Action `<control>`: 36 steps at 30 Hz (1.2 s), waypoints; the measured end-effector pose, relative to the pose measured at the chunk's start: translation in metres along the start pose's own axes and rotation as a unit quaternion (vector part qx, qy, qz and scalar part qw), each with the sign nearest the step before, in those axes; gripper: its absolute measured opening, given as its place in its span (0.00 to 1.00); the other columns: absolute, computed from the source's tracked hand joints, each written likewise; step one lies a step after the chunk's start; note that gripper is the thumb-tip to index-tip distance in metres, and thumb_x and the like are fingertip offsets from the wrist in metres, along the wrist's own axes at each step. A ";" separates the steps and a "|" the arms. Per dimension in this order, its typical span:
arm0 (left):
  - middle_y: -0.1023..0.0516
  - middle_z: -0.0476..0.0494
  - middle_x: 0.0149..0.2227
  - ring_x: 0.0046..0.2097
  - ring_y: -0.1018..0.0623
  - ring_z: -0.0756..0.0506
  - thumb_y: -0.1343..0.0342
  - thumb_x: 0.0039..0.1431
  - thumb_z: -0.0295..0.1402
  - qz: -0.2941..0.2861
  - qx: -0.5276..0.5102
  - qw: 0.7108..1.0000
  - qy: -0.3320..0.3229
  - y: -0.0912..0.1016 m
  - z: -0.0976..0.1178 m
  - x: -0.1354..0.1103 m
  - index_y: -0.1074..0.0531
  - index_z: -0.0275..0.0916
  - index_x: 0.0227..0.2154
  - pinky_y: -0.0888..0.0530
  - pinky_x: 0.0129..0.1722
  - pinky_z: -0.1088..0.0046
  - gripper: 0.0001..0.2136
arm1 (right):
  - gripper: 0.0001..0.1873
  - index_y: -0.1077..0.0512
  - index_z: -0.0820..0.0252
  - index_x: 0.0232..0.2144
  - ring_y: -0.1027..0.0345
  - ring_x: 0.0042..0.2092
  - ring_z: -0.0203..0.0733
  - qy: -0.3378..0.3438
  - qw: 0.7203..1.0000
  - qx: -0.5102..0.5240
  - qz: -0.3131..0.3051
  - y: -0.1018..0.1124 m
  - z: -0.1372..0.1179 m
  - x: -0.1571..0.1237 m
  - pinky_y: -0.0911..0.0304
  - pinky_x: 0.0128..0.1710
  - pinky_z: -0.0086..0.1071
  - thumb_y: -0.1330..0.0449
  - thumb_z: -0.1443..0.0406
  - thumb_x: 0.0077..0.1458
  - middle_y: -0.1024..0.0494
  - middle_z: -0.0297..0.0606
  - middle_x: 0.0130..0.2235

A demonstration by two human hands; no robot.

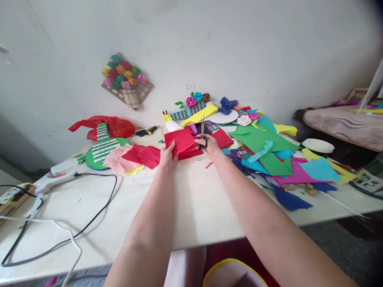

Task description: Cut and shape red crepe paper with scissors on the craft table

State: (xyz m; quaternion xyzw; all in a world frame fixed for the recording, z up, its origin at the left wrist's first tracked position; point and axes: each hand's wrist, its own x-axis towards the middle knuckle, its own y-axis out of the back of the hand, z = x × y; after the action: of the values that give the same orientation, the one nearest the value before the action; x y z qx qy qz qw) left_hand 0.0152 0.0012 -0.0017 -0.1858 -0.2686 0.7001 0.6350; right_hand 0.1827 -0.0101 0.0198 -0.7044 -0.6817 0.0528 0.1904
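Note:
My left hand (168, 154) grips a red sheet of crepe paper (179, 141) by its lower left side, thumb on top. In my right hand (212, 145) is a pair of scissors (202, 133) with dark handles, its blades pointing up and away from me. The blades stand just right of the sheet's edge. More red paper (222, 138) lies behind and beside my right hand. Small red scraps (208, 165) rest on the table below. To the left lie red pieces (143, 155) over pale pink paper (118, 158).
A white glue gun (55, 181) with a black cable lies on the table (206, 207) at left. Behind it is a green guitar-shaped craft (104, 149). Coloured paper (263, 137) is heaped at right. Pliers (147, 131) and a paper-flower craft (191, 109) sit near the wall.

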 end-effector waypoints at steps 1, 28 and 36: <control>0.27 0.46 0.20 0.19 0.28 0.51 0.37 0.41 0.29 0.000 0.001 1.000 -0.001 0.000 0.000 0.000 0.30 0.31 0.29 0.37 0.12 0.84 0.11 | 0.19 0.34 0.61 0.31 0.35 0.19 0.33 -0.004 1.000 -0.004 -0.007 0.000 0.000 0.000 0.51 0.14 0.22 0.36 0.64 0.32 0.28 0.30 0.20; 0.23 0.37 0.32 0.33 0.23 0.44 0.37 0.40 0.38 -0.034 0.056 0.998 -0.009 -0.003 -0.006 -0.002 0.27 0.30 0.32 0.26 0.36 0.69 0.18 | 0.17 0.36 0.58 0.29 0.39 0.17 0.28 0.042 0.998 -0.026 0.030 -0.004 0.007 0.003 0.48 0.14 0.22 0.38 0.63 0.31 0.35 0.24 0.21; 0.24 0.43 0.27 0.32 0.23 0.45 0.37 0.37 0.40 0.052 0.182 0.978 -0.083 0.002 -0.006 0.009 0.26 0.33 0.29 0.27 0.30 0.74 0.17 | 0.16 0.38 0.58 0.28 0.36 0.18 0.31 0.047 0.993 0.009 0.104 -0.002 0.001 0.002 0.50 0.14 0.21 0.41 0.66 0.31 0.35 0.25 0.20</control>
State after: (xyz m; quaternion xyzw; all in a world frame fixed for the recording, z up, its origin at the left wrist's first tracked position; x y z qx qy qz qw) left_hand 0.0164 0.0103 -0.0065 -0.0225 -0.1784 0.7824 0.5963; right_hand 0.1810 -0.0076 0.0197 -0.7717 -0.5943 0.0456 0.2219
